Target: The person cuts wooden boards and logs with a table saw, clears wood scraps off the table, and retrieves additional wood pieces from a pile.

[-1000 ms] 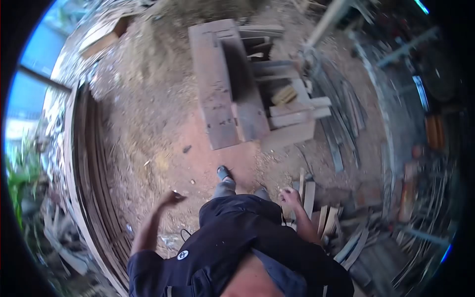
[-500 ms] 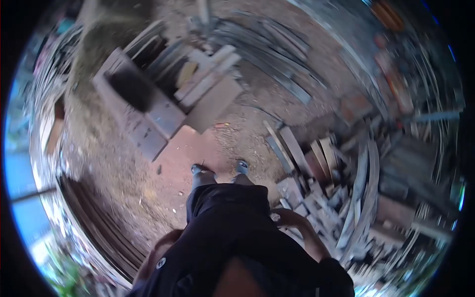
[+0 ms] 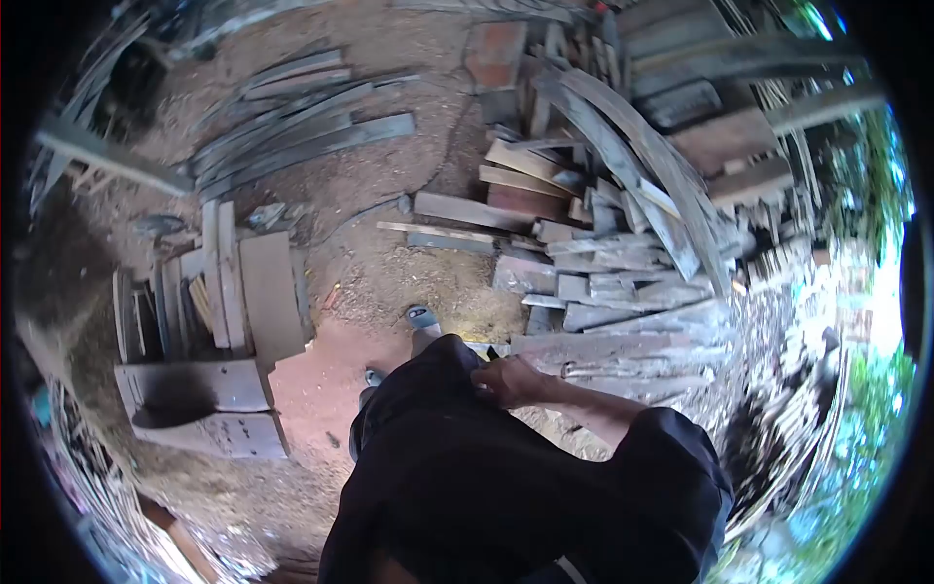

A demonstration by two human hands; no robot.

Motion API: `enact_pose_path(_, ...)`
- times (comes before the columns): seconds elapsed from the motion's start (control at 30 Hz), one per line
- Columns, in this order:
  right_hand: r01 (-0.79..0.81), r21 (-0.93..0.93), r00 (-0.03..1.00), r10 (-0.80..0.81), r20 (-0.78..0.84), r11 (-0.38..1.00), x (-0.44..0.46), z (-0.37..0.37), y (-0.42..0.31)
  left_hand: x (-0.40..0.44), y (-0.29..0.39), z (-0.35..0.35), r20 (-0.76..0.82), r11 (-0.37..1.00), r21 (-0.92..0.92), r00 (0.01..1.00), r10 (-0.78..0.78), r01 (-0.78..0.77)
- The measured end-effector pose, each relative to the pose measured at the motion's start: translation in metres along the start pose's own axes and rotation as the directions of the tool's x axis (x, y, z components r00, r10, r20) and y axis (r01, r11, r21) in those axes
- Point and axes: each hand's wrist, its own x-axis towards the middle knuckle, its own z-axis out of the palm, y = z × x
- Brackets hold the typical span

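Dirt ground (image 3: 379, 268) is spreading underfoot. Beside dark shorts (image 3: 423, 380), the right hand (image 3: 508, 381) is curling narrowly; I cannot tell whether it is gripping anything, nor the hidden left hand's state. Scrap boards (image 3: 623, 347) are lying near the right hand, toward two o'clock; farther off, a wooden bench (image 3: 238, 383) is standing at nine.

Looks like matt cloth on dark clothing (image 3: 467, 477); dry, rough wood in weathered curved plank (image 3: 654, 156); smoother matt wood in pale board (image 3: 270, 292); gritty soil across ground (image 3: 389, 268); fine matt powder on reddish patch (image 3: 316, 384).
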Motion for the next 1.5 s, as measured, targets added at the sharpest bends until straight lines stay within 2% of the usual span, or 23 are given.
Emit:
enact_pose_path(0.13, -0.197, -0.063, 0.98, 0.198, 0.013, 0.978, -0.003, 0.035, -0.018, 0.004, -0.009, -0.012, 0.05, 0.996, 0.051, 0.997, 0.064, -0.067)
enact_pose_path(0.2, -0.286, -0.179, 0.953, 0.299, 0.055, 0.941, -0.007, 0.061, -0.025, 0.003, -0.019, -0.018, 0.075, 0.992, 0.073, 0.992, 0.1, -0.106)
enact_pose_path(0.3, -0.374, -0.093, 0.923, 0.38, 0.059, 0.923, -0.032, 0.079, -0.055, -0.002, -0.042, -0.026, 0.123, 0.982, 0.104, 0.982, 0.143, -0.156)
enact_pose_path(0.33, -0.393, -0.139, 0.919, 0.393, -0.029, 0.909, -0.041, 0.099, -0.063, -0.004, -0.051, -0.029, 0.139, 0.979, 0.109, 0.978, 0.155, -0.17)
enact_pose_path(0.47, -0.433, -0.108, 0.901, 0.432, -0.029, 0.895, -0.081, 0.178, -0.08, -0.01, -0.086, -0.039, 0.21, 0.966, 0.142, 0.96, 0.184, -0.217)
enact_pose_path(0.53, -0.437, 0.052, 0.898, 0.432, 0.083, 0.898, -0.105, 0.206, -0.094, -0.013, -0.101, -0.044, 0.246, 0.959, 0.159, 0.95, 0.191, -0.234)
enact_pose_path(0.57, -0.456, 0.078, 0.889, 0.452, 0.071, 0.886, -0.12, 0.219, -0.101, -0.016, -0.107, -0.047, 0.264, 0.956, 0.165, 0.945, 0.193, -0.242)
enact_pose_path(0.63, -0.293, 0.426, 0.956, 0.259, 0.138, 0.856, -0.144, 0.231, -0.121, -0.02, -0.118, -0.053, 0.293, 0.949, 0.185, 0.936, 0.194, -0.255)
enact_pose_path(0.67, -0.383, 0.527, 0.922, 0.282, 0.265, 0.759, -0.154, 0.229, -0.138, -0.021, -0.121, -0.056, 0.305, 0.945, 0.195, 0.932, 0.195, -0.262)
enact_pose_path(0.77, -0.304, 0.727, 0.946, 0.287, 0.153, 0.616, -0.178, 0.194, -0.188, -0.025, -0.129, -0.063, 0.329, 0.938, 0.215, 0.924, 0.194, -0.273)
enact_pose_path(0.8, -0.182, 0.837, 0.94, 0.342, -0.007, 0.516, -0.173, 0.206, -0.189, -0.026, -0.131, -0.066, 0.331, 0.936, 0.221, 0.924, 0.194, -0.275)
enact_pose_path(0.9, -0.193, 0.754, 0.934, 0.354, -0.056, 0.628, -0.145, 0.183, -0.207, -0.033, -0.141, -0.075, 0.337, 0.936, 0.233, 0.925, 0.176, -0.263)
enact_pose_path(1.03, -0.192, 0.744, 0.954, 0.301, -0.013, 0.641, -0.13, 0.2, -0.198, -0.04, -0.15, -0.088, 0.345, 0.944, 0.234, 0.928, 0.141, -0.23)
enact_pose_path(1.1, -0.208, 0.756, 0.965, 0.257, 0.055, 0.621, -0.139, 0.22, -0.192, -0.041, -0.155, -0.097, 0.352, 0.946, 0.239, 0.927, 0.126, -0.219)
enact_pose_path(1.17, -0.205, 0.855, 0.975, 0.173, 0.138, 0.477, -0.149, 0.236, -0.181, -0.042, -0.154, -0.102, 0.371, 0.95, 0.232, 0.922, 0.114, -0.211)
enact_pose_path(1.2, -0.177, 0.867, 0.984, 0.083, 0.156, 0.466, -0.153, 0.242, -0.173, -0.043, -0.152, -0.103, 0.384, 0.95, 0.228, 0.916, 0.114, -0.214)
enact_pose_path(1.23, -0.181, 0.871, 0.984, 0.084, 0.16, 0.457, -0.157, 0.249, -0.167, -0.041, -0.148, -0.104, 0.401, 0.947, 0.225, 0.907, 0.126, -0.231)
enact_pose_path(1.3, -0.112, 0.984, 0.984, 0.152, 0.091, 0.138, -0.163, 0.26, -0.158, -0.034, -0.136, -0.101, 0.452, 0.943, 0.187, 0.876, 0.167, -0.276)
enact_pose_path(1.33, -0.086, 0.995, 0.983, 0.165, 0.078, 0.04, -0.161, 0.26, -0.157, -0.025, -0.123, -0.093, 0.5, 0.954, 0.097, 0.843, 0.2, -0.284)
enact_pose_path(1.37, -0.088, 0.995, 0.984, 0.156, 0.08, 0.04, -0.156, 0.261, -0.153, -0.014, -0.111, -0.084, 0.552, 0.989, -0.057, 0.821, 0.144, -0.135)
enact_pose_path(1.4, -0.115, 0.989, 0.981, 0.169, 0.098, 0.097, -0.149, 0.262, -0.148, -0.003, -0.097, -0.073, 0.582, 0.977, -0.173, 0.813, 0.0, 0.124)
enact_pose_path(1.43, -0.143, 0.978, 0.976, 0.184, 0.114, 0.153, -0.142, 0.263, -0.141, 0.001, -0.09, -0.048, 0.508, 0.887, -0.46, 0.828, 0.237, 0.028)
enact_pose_path(1.5, -0.202, 0.958, 0.968, 0.19, 0.164, 0.206, -0.124, 0.266, -0.126, -0.004, -0.065, -0.015, 0.354, 0.936, -0.294, 0.887, 0.296, -0.195)
